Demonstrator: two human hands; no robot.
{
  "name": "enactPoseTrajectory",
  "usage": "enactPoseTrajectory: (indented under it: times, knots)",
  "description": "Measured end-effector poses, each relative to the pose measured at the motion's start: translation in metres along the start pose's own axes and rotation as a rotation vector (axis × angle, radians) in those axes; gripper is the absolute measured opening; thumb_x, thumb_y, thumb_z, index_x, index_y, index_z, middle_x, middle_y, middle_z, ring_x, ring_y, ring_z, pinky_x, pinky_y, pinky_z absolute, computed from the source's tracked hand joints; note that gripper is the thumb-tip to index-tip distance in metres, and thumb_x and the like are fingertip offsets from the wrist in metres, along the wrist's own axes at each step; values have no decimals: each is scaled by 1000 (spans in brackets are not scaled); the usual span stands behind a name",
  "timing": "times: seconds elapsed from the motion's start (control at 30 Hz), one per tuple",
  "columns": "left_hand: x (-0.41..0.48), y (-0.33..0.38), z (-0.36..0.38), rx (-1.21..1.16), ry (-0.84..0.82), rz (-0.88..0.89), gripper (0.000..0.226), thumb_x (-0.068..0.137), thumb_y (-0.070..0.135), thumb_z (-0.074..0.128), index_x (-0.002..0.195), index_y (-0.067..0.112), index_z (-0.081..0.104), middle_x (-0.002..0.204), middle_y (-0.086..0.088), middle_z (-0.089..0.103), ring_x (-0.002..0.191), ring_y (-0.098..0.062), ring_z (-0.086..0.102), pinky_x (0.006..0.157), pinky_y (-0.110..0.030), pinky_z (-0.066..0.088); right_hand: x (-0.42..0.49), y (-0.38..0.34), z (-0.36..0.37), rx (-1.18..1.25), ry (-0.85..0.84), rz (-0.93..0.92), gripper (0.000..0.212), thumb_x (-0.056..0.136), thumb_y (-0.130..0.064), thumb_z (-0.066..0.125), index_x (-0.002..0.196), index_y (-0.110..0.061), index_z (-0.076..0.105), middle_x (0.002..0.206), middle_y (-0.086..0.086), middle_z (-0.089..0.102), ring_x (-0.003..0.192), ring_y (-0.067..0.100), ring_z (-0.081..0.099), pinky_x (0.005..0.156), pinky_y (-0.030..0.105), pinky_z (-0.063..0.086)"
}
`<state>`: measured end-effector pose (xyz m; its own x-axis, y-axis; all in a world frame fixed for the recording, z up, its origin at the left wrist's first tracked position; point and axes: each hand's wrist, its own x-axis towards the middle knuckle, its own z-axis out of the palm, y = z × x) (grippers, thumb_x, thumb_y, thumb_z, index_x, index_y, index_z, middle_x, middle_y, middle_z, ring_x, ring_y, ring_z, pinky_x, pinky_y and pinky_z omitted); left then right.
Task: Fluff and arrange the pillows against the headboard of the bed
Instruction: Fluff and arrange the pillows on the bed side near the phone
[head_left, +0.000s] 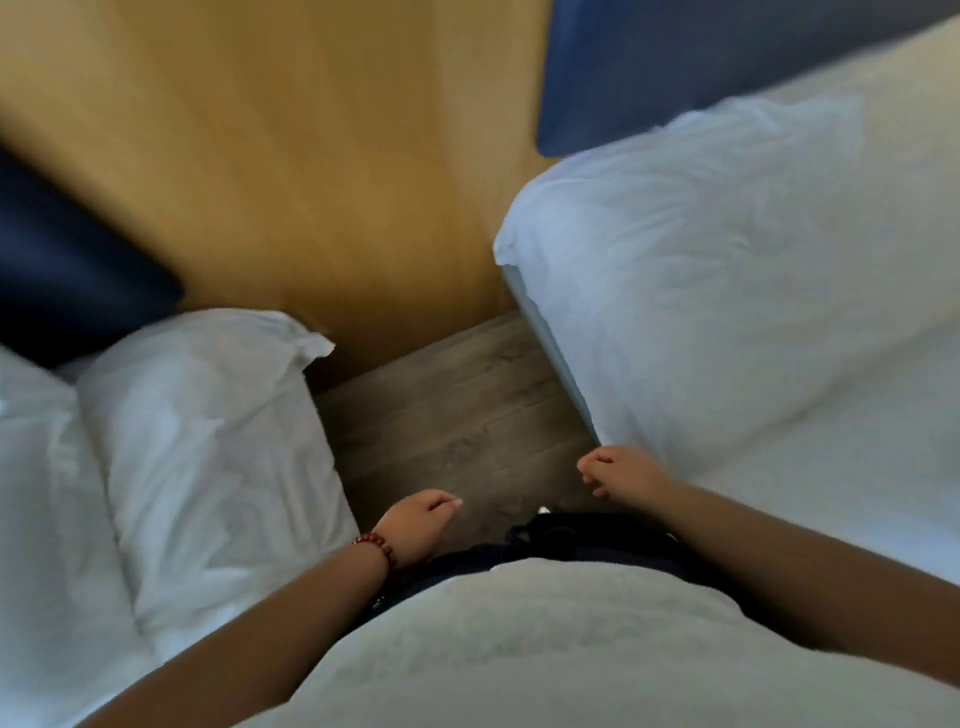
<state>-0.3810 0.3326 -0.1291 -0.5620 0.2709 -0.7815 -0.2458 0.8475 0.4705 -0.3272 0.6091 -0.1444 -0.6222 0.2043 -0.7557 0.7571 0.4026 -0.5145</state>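
Note:
I stand in the narrow gap between two beds. A white pillow (208, 441) lies on the left bed below a dark blue headboard (67, 270). Another white pillow (701, 270) lies on the right bed under a lighter blue headboard (675, 67). My left hand (415, 525), with a red bead bracelet on the wrist, hangs over the floor with loosely curled fingers and holds nothing. My right hand (623, 475) is curled just beside the near corner of the right pillow; whether it touches the fabric is unclear. The picture is blurred by motion.
A yellow wooden wall panel (311, 156) runs behind both beds. Grey wood floor (457, 415) shows in the gap between them. White sheets (831, 467) cover the right bed, and more white bedding (36, 493) lies at the far left.

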Motion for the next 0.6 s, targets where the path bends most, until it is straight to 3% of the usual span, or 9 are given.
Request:
enactPoseTrajectory:
  times: [0.1,0.27,0.4,0.6]
  knots:
    - [-2,4,1,120,-98,78,24,100,35,48,113,25,65,114,0,68,104,-16,63,96,-28,47,-28,20,22,202,131,79,20,96,-22,57,77,-21,64,87,4,69,68,17,62,63,25,49]
    - [-12,-18,13,258,-245,117,27,100,31,48,116,18,66,110,-2,68,102,-16,64,94,-27,49,-79,47,76,315,162,140,15,97,-25,56,84,-23,65,91,2,70,73,15,65,72,26,50]
    - [-18,-34,32,275,-367,132,27,102,29,45,116,14,63,105,3,64,77,0,59,64,-5,44,-119,77,109,322,200,171,14,97,-27,56,91,-24,69,89,-5,71,79,10,69,77,24,52]
    - [-17,-40,44,390,-391,130,16,102,28,46,101,20,60,103,2,65,86,-8,61,72,-16,46,-152,123,133,432,288,313,16,97,-29,55,93,-21,68,91,-5,72,80,12,69,74,25,52]
